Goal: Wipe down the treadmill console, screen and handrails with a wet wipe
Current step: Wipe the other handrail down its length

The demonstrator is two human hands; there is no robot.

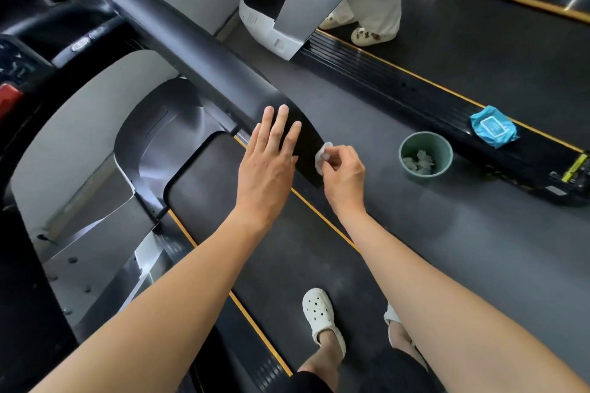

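A black treadmill handrail [191,51] runs diagonally from upper left to the centre. My left hand [268,166] hovers flat with straight fingers over the handrail's near end. My right hand [343,177] pinches a crumpled white wet wipe [321,156] against the handrail's end. The console [16,70] with buttons and a red part shows at the far left edge. The screen is out of view.
A green bin [426,140] holding used wipes stands on the floor to the right. A blue wipe pack [493,126] lies on the neighbouring treadmill's side rail. Another person's feet [367,32] stand on that treadmill. My white clogs [322,316] are on the belt below.
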